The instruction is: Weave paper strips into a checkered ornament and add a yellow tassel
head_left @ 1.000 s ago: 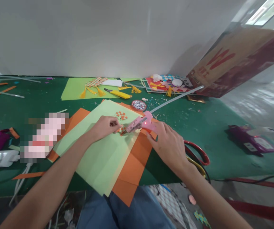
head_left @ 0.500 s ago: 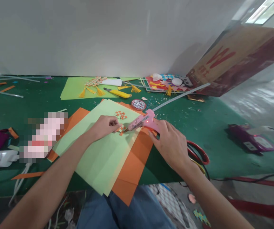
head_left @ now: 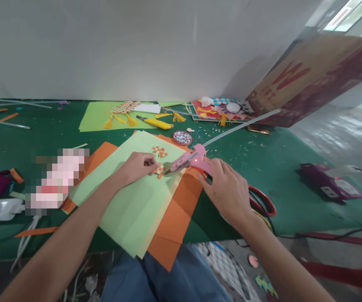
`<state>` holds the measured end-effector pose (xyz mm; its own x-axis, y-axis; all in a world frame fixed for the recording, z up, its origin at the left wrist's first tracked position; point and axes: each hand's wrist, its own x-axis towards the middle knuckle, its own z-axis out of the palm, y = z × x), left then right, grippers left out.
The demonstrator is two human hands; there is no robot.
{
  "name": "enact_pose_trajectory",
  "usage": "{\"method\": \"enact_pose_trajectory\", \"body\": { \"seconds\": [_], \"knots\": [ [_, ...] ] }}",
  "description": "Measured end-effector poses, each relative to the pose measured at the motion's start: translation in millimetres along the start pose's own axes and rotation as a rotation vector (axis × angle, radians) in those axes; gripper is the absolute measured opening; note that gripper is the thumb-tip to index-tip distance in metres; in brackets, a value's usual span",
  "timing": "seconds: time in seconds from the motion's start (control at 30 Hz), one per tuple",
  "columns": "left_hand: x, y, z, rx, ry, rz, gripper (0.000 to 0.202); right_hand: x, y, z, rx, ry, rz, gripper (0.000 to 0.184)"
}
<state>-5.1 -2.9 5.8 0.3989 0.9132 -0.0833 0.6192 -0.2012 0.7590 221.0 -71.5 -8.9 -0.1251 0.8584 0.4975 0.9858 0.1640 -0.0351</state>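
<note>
My right hand [head_left: 226, 188] is wrapped around the handle of a pink hot glue gun [head_left: 182, 161], whose red light is lit. A long translucent glue stick [head_left: 240, 126] sticks out of its back. The nozzle points left, close beside a small orange-and-white woven paper piece [head_left: 160, 171]; contact is hard to make out. My left hand [head_left: 138, 165] pinches this piece at its left edge. A second woven piece [head_left: 159, 151] lies just beyond it. Both rest on pale green paper sheets [head_left: 130, 201], with orange sheets [head_left: 174, 209] underneath.
Beyond the papers lie a round dish of small beads [head_left: 182, 137], a yellow utility knife [head_left: 157, 123] and yellow tassels [head_left: 132, 121]. Red-handled scissors [head_left: 267, 201] are beside my right wrist. A purple device [head_left: 332, 184] with a cable sits right; a paper bag [head_left: 313, 79] stands behind.
The glue gun and my right hand have shifted very slightly to the right. My left hand keeps its pinch on the woven piece.
</note>
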Motion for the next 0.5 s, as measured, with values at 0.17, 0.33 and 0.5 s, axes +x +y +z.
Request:
{"method": "enact_pose_trajectory", "body": {
  "seconds": [0.17,0.33,0.5],
  "knots": [
    [-0.3,1.5,-0.5,-0.01,0.001,0.005,0.028,-1.5,0.0,-0.3,0.024,-0.027,0.016,0.02],
    [-0.1,-0.5,-0.8,-0.068,-0.017,-0.004,0.028,-1.6,1.4,0.8,0.012,0.012,0.016,0.021],
    [1.0,-1.2,-0.7,-0.083,-0.011,-0.032,0.023,-3.2,1.9,0.2,-0.011,0.047,-0.006,0.021]
  ]
}}
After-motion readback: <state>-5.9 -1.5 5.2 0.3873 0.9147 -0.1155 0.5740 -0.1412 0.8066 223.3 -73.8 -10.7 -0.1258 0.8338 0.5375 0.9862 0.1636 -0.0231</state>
